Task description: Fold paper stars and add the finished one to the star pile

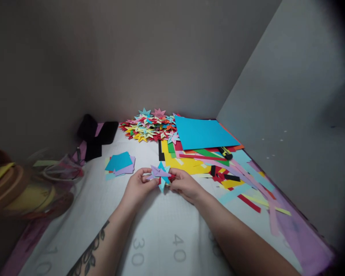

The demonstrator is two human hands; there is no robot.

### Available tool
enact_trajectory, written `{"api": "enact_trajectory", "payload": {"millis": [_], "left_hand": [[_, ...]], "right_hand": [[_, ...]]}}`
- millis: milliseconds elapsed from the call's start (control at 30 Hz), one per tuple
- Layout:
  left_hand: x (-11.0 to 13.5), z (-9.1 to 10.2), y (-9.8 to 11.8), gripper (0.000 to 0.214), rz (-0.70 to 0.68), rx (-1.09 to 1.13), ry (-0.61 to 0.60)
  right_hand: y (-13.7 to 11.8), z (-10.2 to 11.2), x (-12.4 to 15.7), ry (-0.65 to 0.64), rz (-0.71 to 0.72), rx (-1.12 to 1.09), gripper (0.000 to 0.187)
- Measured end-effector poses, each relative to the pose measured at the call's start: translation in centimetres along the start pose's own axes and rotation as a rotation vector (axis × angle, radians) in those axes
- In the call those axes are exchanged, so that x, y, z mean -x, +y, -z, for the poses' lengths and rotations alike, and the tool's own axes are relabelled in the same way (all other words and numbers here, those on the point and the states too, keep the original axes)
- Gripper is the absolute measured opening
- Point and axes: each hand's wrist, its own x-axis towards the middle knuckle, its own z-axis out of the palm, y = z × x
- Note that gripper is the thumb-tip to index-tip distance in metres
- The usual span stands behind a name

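A folded paper star [161, 173] with lilac, blue and red points is held up between my two hands, just above the white sheet. My left hand [140, 182] pinches its left side between thumb and fingers. On the other side, my right hand [185, 184] grips its right edge, the fingertips partly hidden behind the paper. A small stack of paper squares [119, 163], blue on top with lilac beneath, lies to the left of my left hand.
Against the wall sits a heap of folded paper stars [149, 126]. Right of it are a blue paper sheet [205, 132], a cutter knife [225, 153] and scattered paper strips [247, 191]. Black items [99, 136] and a clear plastic bag [50, 188] stand at the left.
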Motion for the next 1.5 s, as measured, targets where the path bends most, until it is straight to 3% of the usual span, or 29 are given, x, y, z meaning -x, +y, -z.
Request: {"api": "enact_trajectory", "payload": {"millis": [133,333,500,733,967,1167,1333,1500], "left_hand": [[0.0,0.1,0.0,0.049,-0.009,-0.003,0.011],[0.2,-0.5,0.0,0.042,-0.056,-0.022,0.001],[0.3,-0.9,-0.2,0.040,-0.069,-0.037,-0.028],[0.4,-0.3,-0.1,0.043,0.018,0.053,-0.165],[0.1,0.3,0.4,0.060,0.156,0.268,-0.194],[0.5,-0.2,0.0,0.057,0.022,0.029,-0.166],[0.3,-0.6,-0.4,0.047,-0.052,-0.075,-0.106],[-0.1,-0.4,-0.5,0.049,-0.124,-0.070,0.072]], "right_hand": [[-0.4,0.2,0.2,-0.027,0.009,-0.051,0.033],[0.3,-0.5,-0.2,0.142,0.116,-0.015,0.032],[0.8,-0.7,-0.5,0.198,0.181,0.009,0.026],[0.5,-0.5,-0.3,0.227,0.144,0.024,0.024],[0.5,-0.2,-0.3,0.218,0.129,0.006,0.022],[0.8,-0.5,-0.2,0.179,0.194,0.153,0.017],[1.2,-0.8,-0.1,0.099,0.230,0.195,0.032],[1.0,-1.2,0.1,0.049,0.263,0.091,0.067]]}}
